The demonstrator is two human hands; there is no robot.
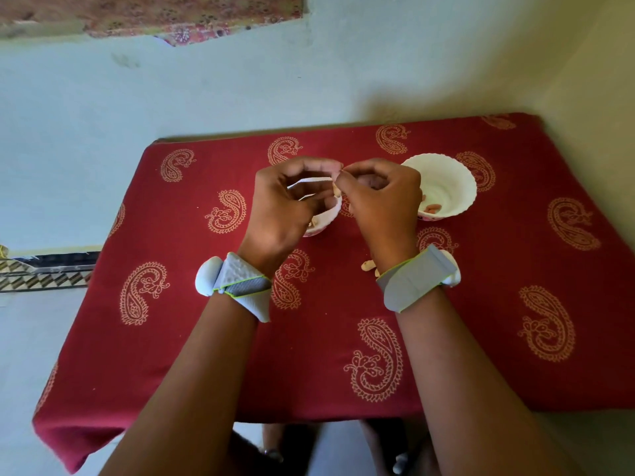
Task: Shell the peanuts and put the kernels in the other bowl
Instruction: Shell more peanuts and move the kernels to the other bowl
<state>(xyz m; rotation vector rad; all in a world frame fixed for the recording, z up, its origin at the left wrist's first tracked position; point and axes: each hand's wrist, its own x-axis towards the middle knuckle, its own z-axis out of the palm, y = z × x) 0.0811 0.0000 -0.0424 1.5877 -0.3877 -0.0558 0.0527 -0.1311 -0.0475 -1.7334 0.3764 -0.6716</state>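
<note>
My left hand [292,197] and my right hand [381,197] meet fingertip to fingertip above the table, both pinching one peanut [337,190] between them. Under my left hand stands a white bowl [326,214], mostly hidden, with a bit of peanut shell showing at its left edge. To the right stands a second white scalloped bowl [446,180] with a few pinkish kernels [432,208] at its bottom. Loose shell pieces [367,265] lie on the cloth just below my right wrist.
The table carries a red cloth with paisley print [206,338]. It stands against a pale wall at the back and right. Both wrists wear grey bands. The floor and my feet show below the front edge.
</note>
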